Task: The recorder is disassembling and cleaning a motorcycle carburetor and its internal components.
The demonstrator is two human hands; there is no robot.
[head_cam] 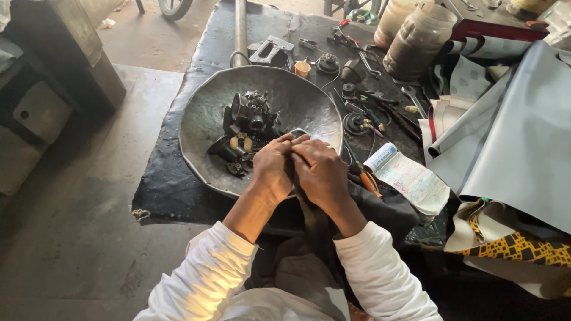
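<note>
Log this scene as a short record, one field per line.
Setting: dark mat on a concrete floor
Left hand: pressed against the right hand, fingers pinched together
Right hand: over a dark cloth
Held item: hidden by the fingers
Metal bowl: holds dark engine parts
Right of bowl: tools, two jars, open notebook

Your left hand and right hand are bare, without gloves. You wear a ring on a finger of the right hand. Both arms carry white long sleeves, pushed up to mid-forearm and creased at the cuffs. Below them, dark trousers cover your lap.
</note>
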